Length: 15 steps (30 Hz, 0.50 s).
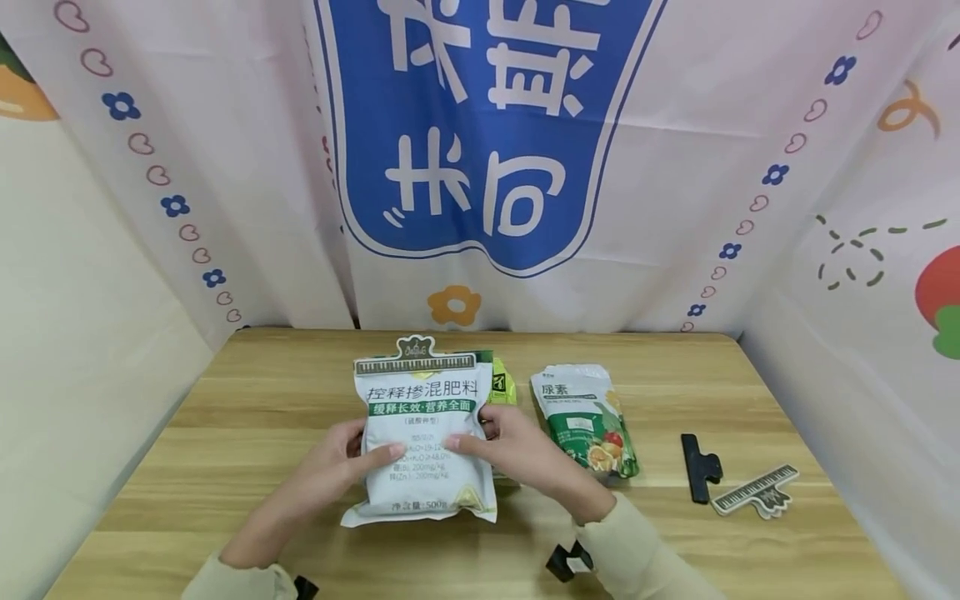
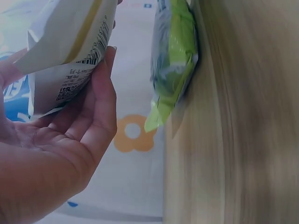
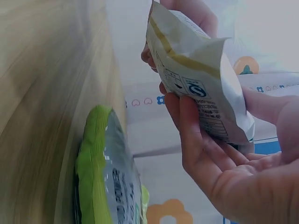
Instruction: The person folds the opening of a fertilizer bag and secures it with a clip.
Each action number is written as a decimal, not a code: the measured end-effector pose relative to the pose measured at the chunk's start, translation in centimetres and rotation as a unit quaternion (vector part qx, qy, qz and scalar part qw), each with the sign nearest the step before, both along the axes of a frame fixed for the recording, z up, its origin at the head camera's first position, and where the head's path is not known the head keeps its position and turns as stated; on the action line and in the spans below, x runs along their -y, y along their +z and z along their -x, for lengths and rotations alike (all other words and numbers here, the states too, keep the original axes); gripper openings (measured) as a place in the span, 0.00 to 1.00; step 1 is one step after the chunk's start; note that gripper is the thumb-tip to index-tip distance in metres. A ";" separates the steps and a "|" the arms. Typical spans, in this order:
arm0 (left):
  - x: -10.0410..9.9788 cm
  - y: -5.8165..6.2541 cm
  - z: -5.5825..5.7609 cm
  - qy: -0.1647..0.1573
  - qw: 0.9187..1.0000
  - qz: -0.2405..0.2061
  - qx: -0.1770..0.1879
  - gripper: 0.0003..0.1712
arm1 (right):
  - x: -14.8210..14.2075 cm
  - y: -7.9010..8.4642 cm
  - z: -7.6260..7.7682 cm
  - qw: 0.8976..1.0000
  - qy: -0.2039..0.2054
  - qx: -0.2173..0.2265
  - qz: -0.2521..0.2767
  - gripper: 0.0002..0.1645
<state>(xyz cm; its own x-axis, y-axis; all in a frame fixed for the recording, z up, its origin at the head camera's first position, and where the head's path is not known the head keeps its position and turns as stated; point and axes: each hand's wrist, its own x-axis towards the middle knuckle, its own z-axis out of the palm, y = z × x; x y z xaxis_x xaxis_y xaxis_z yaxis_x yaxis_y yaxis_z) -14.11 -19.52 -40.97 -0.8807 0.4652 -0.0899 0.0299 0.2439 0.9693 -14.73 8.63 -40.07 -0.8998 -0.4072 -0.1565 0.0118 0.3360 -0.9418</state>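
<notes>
A white fertilizer bag (image 1: 423, 442) with green and black print is held up above the table between both hands. Across its top edge sits a clip (image 1: 415, 362) with a piano-key pattern. My left hand (image 1: 341, 457) grips the bag's left side, thumb on the front and fingers behind, as the left wrist view also shows. On the right side my right hand (image 1: 517, 446) holds it the same way; its fingers (image 3: 189, 116) support the back in the right wrist view. Behind the bag lies a yellow-green bag (image 1: 504, 385), mostly hidden in the head view.
On the wooden table (image 1: 247, 400), a white and green pouch (image 1: 585, 417) with fruit pictures lies to the right. Farther right are a black clip (image 1: 699, 468) and a second piano-patterned clip (image 1: 756, 492). Printed curtains (image 1: 675, 150) stand at the back and sides.
</notes>
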 end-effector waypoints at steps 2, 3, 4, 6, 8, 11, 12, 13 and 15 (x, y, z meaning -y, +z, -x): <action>0.4 0.1 0.1 0.010 1.000 0.006 0.006 0.29 | 0.6 -0.1 0.2 1.000 -0.007 0.003 -0.002 0.21; 0.6 0.1 0.2 0.017 1.000 0.008 0.009 0.29 | 0.8 -0.2 0.3 1.000 -0.009 0.005 0.000 0.21; 0.8 0.2 0.3 0.022 1.000 0.014 0.013 0.29 | 1.1 -0.2 0.4 1.000 -0.011 0.011 0.004 0.20; 1.0 0.2 0.5 0.036 0.999 0.023 0.021 0.29 | 1.6 -0.3 0.6 1.000 -0.016 0.020 0.011 0.19; 1.2 0.3 0.7 0.050 0.998 0.035 0.027 0.29 | 2.0 -0.3 0.7 0.999 -0.019 0.029 0.020 0.19; 1.5 0.3 1.0 0.068 0.996 0.053 0.039 0.29 | 2.5 -0.4 0.9 0.998 -0.019 0.045 0.039 0.18; 1.6 0.3 1.0 0.075 0.995 0.056 0.045 0.29 | 2.7 -0.4 1.0 0.998 -0.018 0.049 0.042 0.18; 1.7 0.3 1.1 0.079 0.994 0.058 0.051 0.30 | 2.9 -0.4 1.1 0.998 -0.017 0.052 0.045 0.18; 1.9 0.2 1.2 0.085 0.993 0.058 0.063 0.31 | 3.2 -0.5 1.3 0.998 -0.015 0.050 0.044 0.17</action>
